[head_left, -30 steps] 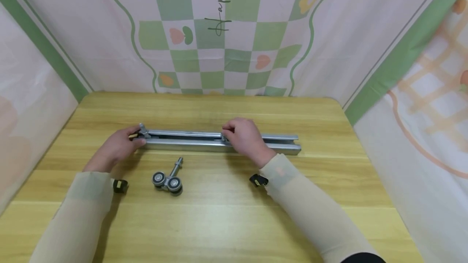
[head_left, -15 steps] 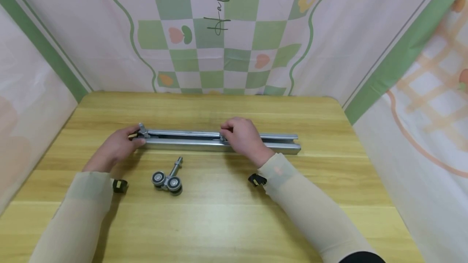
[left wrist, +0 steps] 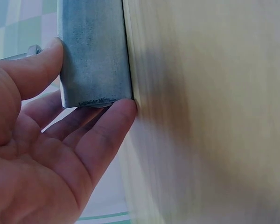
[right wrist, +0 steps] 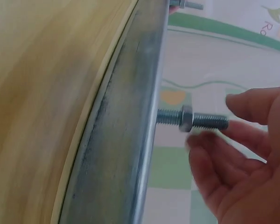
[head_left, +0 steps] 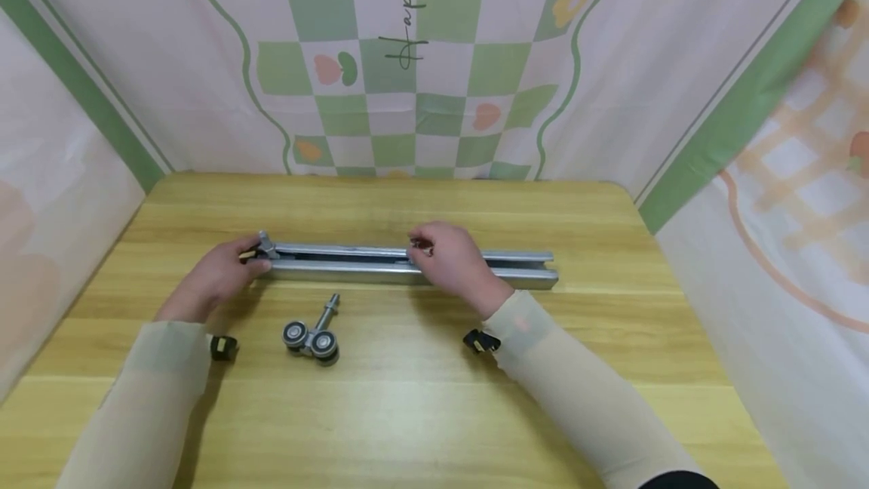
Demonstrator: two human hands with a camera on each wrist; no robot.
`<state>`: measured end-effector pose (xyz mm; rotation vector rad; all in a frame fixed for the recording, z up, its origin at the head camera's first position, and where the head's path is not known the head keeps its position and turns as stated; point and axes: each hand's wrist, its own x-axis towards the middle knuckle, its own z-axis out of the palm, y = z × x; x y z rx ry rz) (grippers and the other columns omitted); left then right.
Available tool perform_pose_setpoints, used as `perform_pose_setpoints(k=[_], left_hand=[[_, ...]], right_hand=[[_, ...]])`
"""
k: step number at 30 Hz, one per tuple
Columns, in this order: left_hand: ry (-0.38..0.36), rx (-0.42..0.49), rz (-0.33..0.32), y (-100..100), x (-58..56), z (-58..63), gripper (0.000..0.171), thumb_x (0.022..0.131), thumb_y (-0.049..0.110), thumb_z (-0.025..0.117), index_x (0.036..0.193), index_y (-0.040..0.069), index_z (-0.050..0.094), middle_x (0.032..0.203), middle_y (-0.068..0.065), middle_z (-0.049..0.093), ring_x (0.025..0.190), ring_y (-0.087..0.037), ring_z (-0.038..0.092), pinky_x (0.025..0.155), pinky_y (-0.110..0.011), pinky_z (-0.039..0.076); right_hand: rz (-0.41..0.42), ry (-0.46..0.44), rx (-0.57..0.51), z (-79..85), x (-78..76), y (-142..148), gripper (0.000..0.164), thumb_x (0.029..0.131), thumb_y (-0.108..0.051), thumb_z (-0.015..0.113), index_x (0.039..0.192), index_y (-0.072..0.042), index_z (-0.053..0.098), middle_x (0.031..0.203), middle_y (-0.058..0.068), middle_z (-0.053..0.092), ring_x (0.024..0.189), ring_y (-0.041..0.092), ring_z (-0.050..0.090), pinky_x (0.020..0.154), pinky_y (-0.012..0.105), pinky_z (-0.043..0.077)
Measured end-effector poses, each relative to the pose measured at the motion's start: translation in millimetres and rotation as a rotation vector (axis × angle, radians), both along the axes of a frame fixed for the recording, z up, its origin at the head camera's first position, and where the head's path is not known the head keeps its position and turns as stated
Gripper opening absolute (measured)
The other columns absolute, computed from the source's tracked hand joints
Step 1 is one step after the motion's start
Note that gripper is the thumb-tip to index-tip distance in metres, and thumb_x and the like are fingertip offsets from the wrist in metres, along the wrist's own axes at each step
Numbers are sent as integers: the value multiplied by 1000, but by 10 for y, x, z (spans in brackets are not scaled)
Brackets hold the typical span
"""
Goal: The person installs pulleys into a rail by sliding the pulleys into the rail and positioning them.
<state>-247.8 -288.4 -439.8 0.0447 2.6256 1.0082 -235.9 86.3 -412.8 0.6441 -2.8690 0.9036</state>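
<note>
A galvanized metal channel track (head_left: pixel 346 275) lies lengthwise across the wooden table, its slot facing up. My left hand (head_left: pixel 216 275) grips its left end, thumb on the near edge; in the left wrist view the fingertips meet the cut end. A threaded bolt (head_left: pixel 265 241) stands up from the slot beside that hand. Farther along, my right hand (head_left: pixel 453 261) is around a second bolt (right wrist: pixel 212 122) that carries a hex nut (right wrist: pixel 186 118). In the right wrist view its thumb is off this bolt and the loosely bent fingers lie just behind it. Whatever the bolts join inside the track is hidden.
In front of the track, a roller trolley (head_left: pixel 324 342) with black-rimmed wheels lies on its side, its threaded bolt pointing away. The table (head_left: pixel 380 413) ends at a patterned cloth backdrop (head_left: pixel 380 112), and more cloth hangs at both sides.
The right hand's fingers have loosened from the bolt, and a gap now shows between them and the thumb. The left hand, track and loose trolley stay in place.
</note>
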Motion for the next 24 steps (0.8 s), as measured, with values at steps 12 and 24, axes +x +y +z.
perform_pose_setpoints(k=[12,24], left_hand=[[-2,7,6,-1,-6,-8,79,101,45,55,159,7,17,155,-33,22,139,-57,16,107,-71,16],[-21,11,13,-8,-15,-7,80,101,48,55,160,11,15,157,-33,19,139,-57,15,106,-72,16]], right_hand=[[127,266,-7,90,242,-157,67,101,-39,55,151,3,38,156,17,35,144,29,29,115,48,24],[276,230,61,31,487,-426,83,102,-51,46,158,1,13,164,14,14,150,23,10,119,42,12]])
